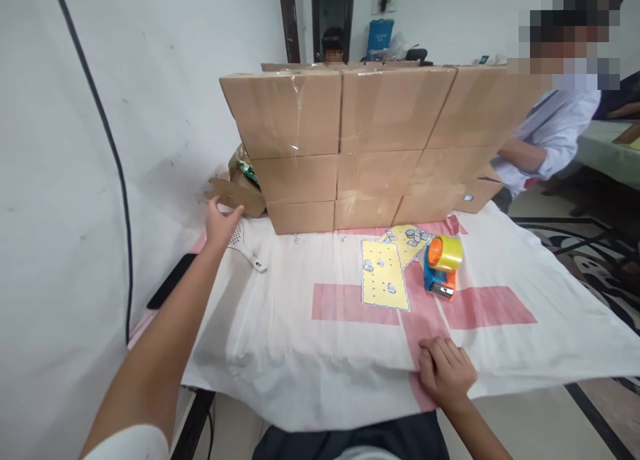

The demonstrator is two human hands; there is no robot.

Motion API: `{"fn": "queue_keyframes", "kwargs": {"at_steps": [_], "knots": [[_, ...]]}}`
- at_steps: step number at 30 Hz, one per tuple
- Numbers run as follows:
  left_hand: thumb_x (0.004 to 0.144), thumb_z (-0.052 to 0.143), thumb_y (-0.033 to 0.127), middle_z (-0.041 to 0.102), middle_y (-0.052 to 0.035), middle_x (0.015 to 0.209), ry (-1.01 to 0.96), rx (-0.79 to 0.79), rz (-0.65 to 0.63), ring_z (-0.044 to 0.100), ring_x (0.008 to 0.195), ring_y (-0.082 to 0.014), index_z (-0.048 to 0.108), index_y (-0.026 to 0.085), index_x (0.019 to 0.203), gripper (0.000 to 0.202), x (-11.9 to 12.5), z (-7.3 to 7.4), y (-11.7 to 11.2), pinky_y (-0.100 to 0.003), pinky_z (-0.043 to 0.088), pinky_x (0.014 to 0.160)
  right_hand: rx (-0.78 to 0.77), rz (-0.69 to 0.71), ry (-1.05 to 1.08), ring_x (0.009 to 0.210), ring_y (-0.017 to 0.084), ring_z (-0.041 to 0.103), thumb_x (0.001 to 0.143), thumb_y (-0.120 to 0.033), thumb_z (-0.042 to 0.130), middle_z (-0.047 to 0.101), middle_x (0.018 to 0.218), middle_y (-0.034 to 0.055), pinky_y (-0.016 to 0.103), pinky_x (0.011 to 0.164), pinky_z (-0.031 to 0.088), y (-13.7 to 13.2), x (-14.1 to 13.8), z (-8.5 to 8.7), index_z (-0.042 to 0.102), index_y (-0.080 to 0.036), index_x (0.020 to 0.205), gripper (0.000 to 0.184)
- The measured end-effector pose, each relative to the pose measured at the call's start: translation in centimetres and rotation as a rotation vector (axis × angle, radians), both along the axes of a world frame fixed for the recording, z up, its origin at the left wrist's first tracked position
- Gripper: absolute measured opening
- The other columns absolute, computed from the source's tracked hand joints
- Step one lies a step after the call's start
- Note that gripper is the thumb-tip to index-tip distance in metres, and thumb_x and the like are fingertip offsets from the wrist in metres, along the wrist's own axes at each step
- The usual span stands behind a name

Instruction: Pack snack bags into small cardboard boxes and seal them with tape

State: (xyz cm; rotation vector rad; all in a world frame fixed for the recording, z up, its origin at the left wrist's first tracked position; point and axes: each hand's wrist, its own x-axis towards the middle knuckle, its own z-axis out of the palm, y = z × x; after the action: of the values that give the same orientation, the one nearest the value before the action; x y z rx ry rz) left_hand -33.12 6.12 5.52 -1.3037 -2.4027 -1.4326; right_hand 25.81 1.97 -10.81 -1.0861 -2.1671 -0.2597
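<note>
At the left side of the table my left hand (221, 225) is closed on the edge of a brown cardboard flap (237, 197). The flap belongs to an open cardboard box (256, 203), partly hidden behind the stacked boxes, with a green packet (249, 171) showing inside. My left fingertips are partly hidden by the flap. Just below this hand lies a white perforated tool (245, 252) with a handle. My right hand (447, 370) rests on the tablecloth near the front edge, its fingers curled with nothing visible in them.
A wall of taped cardboard boxes (350, 173) stands across the table (280, 353). Before it lie yellow patterned pieces (385, 273) and a tape dispenser (443, 267). A dark flat object (171, 281) is by the left wall. One person (555, 127) is at right, another behind the boxes.
</note>
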Motion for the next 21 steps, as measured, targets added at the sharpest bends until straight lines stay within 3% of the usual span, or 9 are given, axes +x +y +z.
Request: {"fn": "queue_keyframes", "kwargs": {"at_steps": [2,4,8,12,15,17,19,21], "knots": [[0.089,0.059,0.06,0.031,-0.0372,0.158,0.077,-0.022,0.072,0.028,0.15,-0.0465,0.043,-0.015,0.134,0.089,-3.2,2.9,2.3,-0.052,0.034,0.117,0.025,0.005,0.007,0.062,0.026,0.067,0.079,-0.018,0.058,0.074,0.074,0.0027,0.042,0.055,0.04,0.3,0.3,-0.5,0.062,-0.032,0.091,0.019],[0.086,0.056,0.065,0.037,-0.0357,0.155,0.106,-0.098,0.088,0.022,0.151,-0.0486,0.054,-0.016,0.115,0.086,-5.5,5.0,4.3,-0.05,0.032,0.116,0.032,0.007,0.025,0.062,0.027,0.067,0.078,-0.017,0.058,0.074,0.075,0.0021,0.042,0.055,0.04,0.3,0.5,-0.7,0.061,-0.033,0.094,0.022],[0.076,0.063,0.066,0.069,-0.0202,0.12,0.06,-0.32,0.062,0.056,0.127,-0.0427,0.063,-0.009,0.082,0.075,-8.2,6.6,7.4,-0.049,0.042,0.105,-0.014,-0.024,0.082,0.064,0.029,0.067,0.078,-0.017,0.056,0.073,0.075,0.0024,0.044,0.056,0.042,-0.1,0.0,-0.3,0.06,-0.034,0.096,0.025],[0.083,0.062,0.052,0.068,-0.0033,0.089,0.087,-0.393,0.023,0.065,0.107,-0.0311,0.066,-0.003,0.077,0.055,-8.7,6.1,8.9,-0.046,0.046,0.099,-0.14,-0.083,0.1,0.063,0.029,0.065,0.082,-0.02,0.055,0.072,0.074,0.0034,0.045,0.057,0.044,-0.8,-1.1,1.4,0.062,-0.032,0.086,0.014],[0.086,0.056,0.047,0.058,-0.0008,0.081,0.151,-0.33,0.024,0.061,0.099,-0.0223,0.065,0.001,0.073,0.048,-8.6,5.3,8.9,-0.045,0.047,0.099,-0.365,-0.067,0.181,0.062,0.026,0.064,0.086,-0.025,0.055,0.068,0.069,0.0024,0.044,0.059,0.048,-0.3,-1.4,4.3,0.061,-0.031,0.077,0.012],[0.085,0.051,0.047,0.054,-0.001,0.082,0.193,-0.252,0.059,0.056,0.096,-0.0185,0.061,0.005,0.07,0.046,-8.4,4.6,8.3,-0.046,0.048,0.101,-0.496,-0.056,0.29,0.058,0.024,0.061,0.086,-0.029,0.055,0.064,0.065,0.0015,0.041,0.057,0.05,1.6,-0.8,7.1,0.061,-0.031,0.076,0.012],[0.083,0.046,0.046,0.052,-0.0023,0.087,0.227,-0.17,0.107,0.052,0.098,-0.0184,0.057,0.008,0.069,0.042,-8.3,4.2,7.3,-0.049,0.046,0.104,-0.476,-0.157,0.411,0.059,0.025,0.059,0.084,-0.031,0.057,0.064,0.066,0.003,0.043,0.058,0.049,5.1,0.4,10.4,0.061,-0.031,0.072,0.013],[0.081,0.042,0.044,0.052,-0.0046,0.098,0.291,-0.099,0.126,0.049,0.106,-0.0228,0.055,0.01,0.074,0.037,-8.2,4.2,5.9,-0.057,0.041,0.109,-0.425,-0.272,0.51,0.065,0.026,0.06,0.082,-0.033,0.057,0.066,0.069,0.0049,0.044,0.066,0.05,10.5,2.0,13.8,0.06,-0.029,0.068,0.015]]}}
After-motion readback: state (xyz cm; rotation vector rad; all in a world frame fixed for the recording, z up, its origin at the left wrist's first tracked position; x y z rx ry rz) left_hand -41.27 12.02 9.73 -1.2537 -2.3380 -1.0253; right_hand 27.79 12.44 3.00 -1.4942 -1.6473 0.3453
